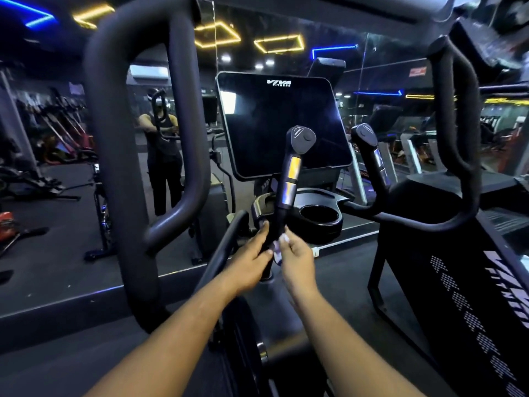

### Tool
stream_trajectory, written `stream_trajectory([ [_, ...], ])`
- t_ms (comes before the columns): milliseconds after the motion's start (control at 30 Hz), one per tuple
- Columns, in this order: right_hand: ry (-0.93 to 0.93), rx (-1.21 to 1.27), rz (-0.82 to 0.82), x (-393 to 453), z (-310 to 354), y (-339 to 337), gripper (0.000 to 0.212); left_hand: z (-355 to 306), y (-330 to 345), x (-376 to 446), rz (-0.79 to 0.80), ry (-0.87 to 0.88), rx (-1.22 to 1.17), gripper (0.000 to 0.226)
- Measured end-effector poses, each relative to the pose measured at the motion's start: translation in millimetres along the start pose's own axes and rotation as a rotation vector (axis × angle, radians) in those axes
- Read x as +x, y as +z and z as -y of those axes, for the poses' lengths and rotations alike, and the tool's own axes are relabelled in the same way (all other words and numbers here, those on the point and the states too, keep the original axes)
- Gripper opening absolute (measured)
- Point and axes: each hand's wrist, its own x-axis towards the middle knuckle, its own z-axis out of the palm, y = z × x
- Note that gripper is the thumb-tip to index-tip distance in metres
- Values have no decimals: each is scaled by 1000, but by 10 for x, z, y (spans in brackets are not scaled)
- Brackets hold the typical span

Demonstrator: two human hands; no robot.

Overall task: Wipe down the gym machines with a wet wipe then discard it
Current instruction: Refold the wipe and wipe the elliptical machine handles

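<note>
Both hands meet low on the machine's inner handle (289, 179): left hand (252, 259) curls round it, right hand (294, 260) pinches the wet wipe (277, 253) against it. Wipe's probably limp and slick, so bunch it up.

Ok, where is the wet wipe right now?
In the head view it sits low in the centre: the wet wipe is pinched in the right hand against the base of the short upright handle, beside the left hand.

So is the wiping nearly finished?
Hard to say what's already clean; nothing shows it. Right now both hands, left hand and right hand, are at the base of the inner handlebar, with the wipe between them. Other handles, the screen and binning the wipe seem left.
</note>
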Motion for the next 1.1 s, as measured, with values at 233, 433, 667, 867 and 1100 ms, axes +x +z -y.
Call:
stream_trajectory([
  [233,-551,-359,-135,243,680,-180,46,43,-12,31,-9,-26,20,74],
  [433,-979,-1080,101,488,442,-107,56,26,-17,2,5,-42,-48,76],
  [667,-878,-1118,239,12,-23,-189,55,-49,-6,-221,36,-21,-271,60],
  [867,-458,-703,144,-740,-61,-114,64,1,7,-649,47,-116,-721,35],
  [1100,-71,-584,232,-1751,-437,-14,75,505,352,-1448,-61,-332,-773,35],
])
